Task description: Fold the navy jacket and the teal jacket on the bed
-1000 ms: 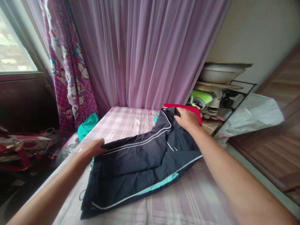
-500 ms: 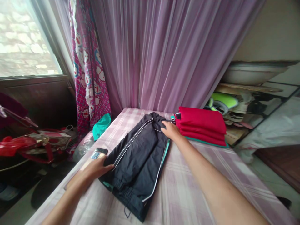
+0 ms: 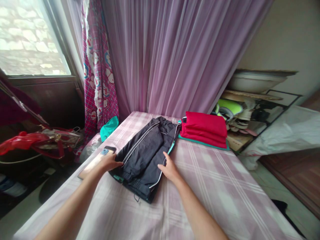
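A dark folded garment (image 3: 146, 150) with white piping and teal lining lies on the bed-like surface (image 3: 200, 186). A gathered hem with a thin cord is at its near end; whether it is trousers or a jacket I cannot tell. At its left edge my left hand (image 3: 110, 162) is closed, thumb on top and the other fingers mostly hidden. My right hand (image 3: 171, 169) touches the right edge by the piping, thumb and forefinger spread apart. Close to my left hand lies a phone (image 3: 96, 159), partly covered by the wrist.
Folded red cloth (image 3: 205, 130) with a teal edge sits at the back right, next to the garment. Purple curtains (image 3: 155, 60) hang behind. A teal cloth (image 3: 109, 128) is at the left edge. A shelf with a basin (image 3: 257, 81) stands right.
My right hand has come back toward me from the garment's far end to its right edge. My left hand stays at the left edge. The view has shifted slightly.
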Demonstrator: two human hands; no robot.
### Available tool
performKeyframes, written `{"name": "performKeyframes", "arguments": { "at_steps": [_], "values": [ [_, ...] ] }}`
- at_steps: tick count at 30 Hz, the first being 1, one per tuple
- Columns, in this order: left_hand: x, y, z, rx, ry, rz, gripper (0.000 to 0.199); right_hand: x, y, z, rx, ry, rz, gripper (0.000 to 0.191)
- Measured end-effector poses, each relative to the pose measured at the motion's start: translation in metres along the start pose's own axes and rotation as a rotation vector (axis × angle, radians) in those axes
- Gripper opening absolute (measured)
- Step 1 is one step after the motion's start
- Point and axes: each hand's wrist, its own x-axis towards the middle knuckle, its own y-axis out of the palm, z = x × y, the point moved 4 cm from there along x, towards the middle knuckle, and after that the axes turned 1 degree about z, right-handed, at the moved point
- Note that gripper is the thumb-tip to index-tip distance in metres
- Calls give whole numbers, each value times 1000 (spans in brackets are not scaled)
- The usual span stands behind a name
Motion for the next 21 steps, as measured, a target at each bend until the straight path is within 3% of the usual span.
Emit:
{"name": "performKeyframes", "arguments": {
  "at_steps": [4, 8, 11, 13, 17, 21],
  "values": [
    [-25, 21, -20, -33, 60, 99, 49, -3, -38, -4, -110, -25, -52, 72],
    [-41, 31, -33, -92, 91, 60, 70, -27, -61, -27, -229, -8, 67, 56],
    [-41, 26, -27, -139, 105, 6, 78, -53, -64, -37, -239, -160, 133, 46],
    [-38, 20, -19, -144, 150, 6, 68, -69, -64, -36, -300, -305, 132, 46],
    [-40, 7, -10, -49, 407, 7, 46, -95, -62, -25, -589, -541, 79, 58],
    [-52, 6, -3, 86, 671, 72, 50, -116, -62, -13, -836, -741, -6, 55]
  ]
}}
